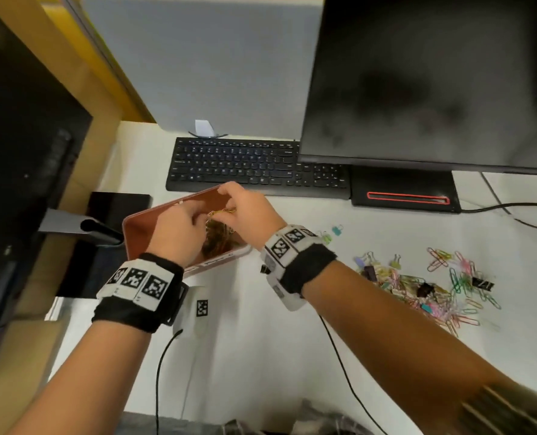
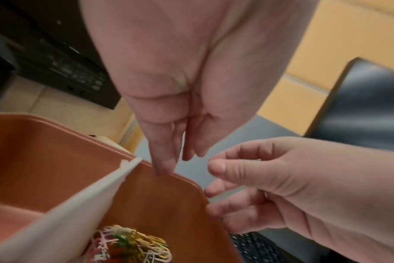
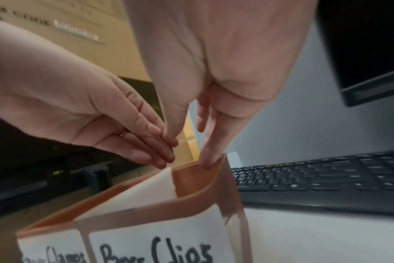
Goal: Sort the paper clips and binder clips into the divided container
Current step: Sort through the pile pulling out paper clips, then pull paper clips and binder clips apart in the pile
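A brown divided container (image 1: pixel 129 233) sits left of centre on the white desk, with a white divider (image 2: pixel 97 192) and hand-written labels reading "Paper Clips" (image 3: pixel 155 252). A tangle of coloured paper clips (image 2: pixel 133 245) lies in its right compartment. Both hands hover over that compartment. My right hand (image 1: pixel 229 205) has curled fingers and pinches a few yellow paper clips (image 1: pixel 221 211). My left hand (image 1: pixel 199 219) has straight fingers close to the right thumb, and one fingertip (image 2: pixel 163 170) touches the rim. A loose pile of mixed paper clips and binder clips (image 1: pixel 424 287) lies on the desk to the right.
A black keyboard (image 1: pixel 254 167) lies just behind the container, and a monitor (image 1: pixel 433 83) stands at the back right on its base (image 1: pixel 405 196). Two small binder clips (image 1: pixel 331 233) sit apart from the pile. Cables (image 1: pixel 348 372) cross the front of the desk. A dark computer case (image 1: pixel 19 171) stands on the left.
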Motion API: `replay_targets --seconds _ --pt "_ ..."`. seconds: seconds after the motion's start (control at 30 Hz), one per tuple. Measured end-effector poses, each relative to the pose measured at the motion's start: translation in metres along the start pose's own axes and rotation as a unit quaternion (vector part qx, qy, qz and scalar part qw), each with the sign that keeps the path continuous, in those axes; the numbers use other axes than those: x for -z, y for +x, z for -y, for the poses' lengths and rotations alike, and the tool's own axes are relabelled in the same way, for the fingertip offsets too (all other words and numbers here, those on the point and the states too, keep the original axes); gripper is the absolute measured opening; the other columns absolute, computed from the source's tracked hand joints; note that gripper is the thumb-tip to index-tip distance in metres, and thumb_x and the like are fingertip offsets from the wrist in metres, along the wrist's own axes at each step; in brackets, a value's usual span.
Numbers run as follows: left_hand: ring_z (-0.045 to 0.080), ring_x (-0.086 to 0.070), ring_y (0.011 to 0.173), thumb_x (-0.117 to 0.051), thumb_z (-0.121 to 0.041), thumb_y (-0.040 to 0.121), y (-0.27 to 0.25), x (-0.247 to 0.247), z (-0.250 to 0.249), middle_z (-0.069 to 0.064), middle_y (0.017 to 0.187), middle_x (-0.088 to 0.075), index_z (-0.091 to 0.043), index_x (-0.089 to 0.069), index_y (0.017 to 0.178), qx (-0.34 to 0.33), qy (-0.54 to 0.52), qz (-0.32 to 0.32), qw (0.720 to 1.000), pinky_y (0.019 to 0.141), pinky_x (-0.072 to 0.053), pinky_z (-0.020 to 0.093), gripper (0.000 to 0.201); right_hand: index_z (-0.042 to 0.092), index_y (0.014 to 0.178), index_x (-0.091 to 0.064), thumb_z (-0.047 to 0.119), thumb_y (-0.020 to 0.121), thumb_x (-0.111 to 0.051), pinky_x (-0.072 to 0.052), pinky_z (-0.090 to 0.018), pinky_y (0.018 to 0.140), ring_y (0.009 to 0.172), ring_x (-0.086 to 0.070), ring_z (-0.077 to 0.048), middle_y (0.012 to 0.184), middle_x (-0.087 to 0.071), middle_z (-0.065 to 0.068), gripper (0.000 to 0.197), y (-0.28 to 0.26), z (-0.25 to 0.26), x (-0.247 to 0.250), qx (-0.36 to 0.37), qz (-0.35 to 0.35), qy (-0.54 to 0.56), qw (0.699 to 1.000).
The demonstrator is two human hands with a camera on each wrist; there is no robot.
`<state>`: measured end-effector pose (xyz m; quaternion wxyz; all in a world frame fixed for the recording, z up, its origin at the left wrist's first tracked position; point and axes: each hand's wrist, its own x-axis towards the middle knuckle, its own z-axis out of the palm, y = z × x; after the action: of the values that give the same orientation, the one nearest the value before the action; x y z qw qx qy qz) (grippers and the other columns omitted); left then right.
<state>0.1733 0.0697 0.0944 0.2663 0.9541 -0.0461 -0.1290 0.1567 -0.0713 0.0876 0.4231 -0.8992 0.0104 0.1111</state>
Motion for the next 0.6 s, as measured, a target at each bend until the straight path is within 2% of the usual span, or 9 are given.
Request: replay_targets --seconds 0.07,0.13,0.2,0.27,0.3,0.37,0.43,0.47,0.6 --pt "0.016 -0.059 0.103 -0.053 -0.014 0.089 -0.012 -0.004 -0.012 0.000 0.111 -0.065 -0.015 -0.061 0.113 -0.058 -0.041 -0.002 0.997 0.094 -0.043 0.028 0.026 0.020 0.115 -0.055 0.030 0.087 -0.060 -0.051 -0.029 0.077 0.081 -0.062 -0.013 0.097 -0.065 0.003 0.030 -0.023 -0.018 0.012 0.014 -0.026 0.019 0.999" --pt "0.012 -0.061 0.088 -0.056 -0.014 0.087 -0.025 -0.019 -0.026 -0.005 0.098 -0.065 -0.017 -0.063 0.106 -0.118 -0.077 0.034 0.989 0.081 -0.045 0.023 0.021 0.022 0.107 -0.059 0.028 0.088 -0.059 -0.049 -0.027 0.075 0.070 -0.055 -0.004 0.092 -0.064 0.008 0.020 -0.055 -0.054 0.029 0.001 -0.042 -0.003 0.999" --pt "0.008 -0.061 0.074 -0.058 -0.015 0.086 -0.036 -0.042 -0.042 -0.006 0.091 -0.064 -0.019 -0.063 0.104 -0.168 -0.090 0.081 0.978 0.071 -0.047 0.016 0.019 0.026 0.103 -0.060 0.027 0.087 -0.059 -0.046 -0.026 0.076 0.069 -0.049 0.001 0.091 -0.062 0.009 0.016 -0.094 -0.097 0.047 -0.049 -0.045 -0.050 0.997" --pt "-0.002 -0.056 0.067 -0.058 -0.017 0.086 -0.047 -0.073 -0.058 -0.006 0.087 -0.064 -0.019 -0.063 0.103 -0.210 -0.089 0.129 0.965 0.063 -0.040 0.004 0.018 0.028 0.101 -0.058 0.030 0.084 -0.064 -0.045 -0.027 0.074 0.073 -0.050 -0.002 0.091 -0.055 0.009 0.017 -0.134 -0.137 0.065 -0.122 -0.049 -0.080 0.988" --pt "-0.005 -0.054 0.066 -0.057 -0.018 0.087 -0.053 -0.089 -0.067 -0.007 0.086 -0.063 -0.019 -0.063 0.103 -0.225 -0.088 0.154 0.958 0.062 -0.039 0.002 0.018 0.028 0.100 -0.058 0.031 0.082 -0.066 -0.044 -0.027 0.072 0.075 -0.052 -0.006 0.091 -0.052 0.008 0.020 -0.153 -0.154 0.073 -0.161 -0.051 -0.087 0.982" --pt "-0.005 -0.054 0.067 -0.055 -0.019 0.087 -0.066 -0.122 -0.082 -0.007 0.085 -0.064 -0.019 -0.063 0.103 -0.248 -0.084 0.208 0.942 0.064 -0.040 0.002 0.017 0.026 0.099 -0.058 0.033 0.076 -0.071 -0.049 -0.032 0.074 0.080 -0.054 -0.014 0.094 -0.050 0.004 0.027 -0.184 -0.183 0.082 -0.212 -0.053 -0.103 0.970" --pt "0.004 -0.057 0.076 -0.055 -0.018 0.088 -0.077 -0.154 -0.095 -0.003 0.090 -0.065 -0.017 -0.062 0.103 -0.279 -0.065 0.255 0.924 0.077 -0.048 0.017 0.018 0.025 0.100 -0.061 0.037 0.071 -0.073 -0.051 -0.040 0.081 0.088 -0.053 -0.019 0.096 -0.051 0.001 0.033 -0.204 -0.205 0.085 -0.223 -0.038 -0.118 0.967" --pt "0.010 -0.057 0.085 -0.054 -0.019 0.087 -0.081 -0.168 -0.100 0.000 0.096 -0.065 -0.018 -0.062 0.104 -0.295 -0.042 0.268 0.916 0.083 -0.047 0.025 0.019 0.026 0.103 -0.062 0.040 0.070 -0.073 -0.050 -0.041 0.085 0.092 -0.052 -0.020 0.098 -0.052 0.000 0.038 -0.210 -0.214 0.084 -0.219 -0.030 -0.125 0.967" --pt "0.022 -0.049 0.109 -0.052 -0.024 0.087 -0.086 -0.203 -0.105 0.002 0.116 -0.057 -0.019 -0.059 0.112 -0.317 0.082 0.265 0.907 0.096 -0.038 0.033 0.027 0.027 0.114 -0.060 0.049 0.070 -0.072 -0.043 -0.036 0.092 0.101 -0.045 -0.019 0.108 -0.053 -0.001 0.051 -0.215 -0.237 0.089 -0.196 -0.015 -0.138 0.971"
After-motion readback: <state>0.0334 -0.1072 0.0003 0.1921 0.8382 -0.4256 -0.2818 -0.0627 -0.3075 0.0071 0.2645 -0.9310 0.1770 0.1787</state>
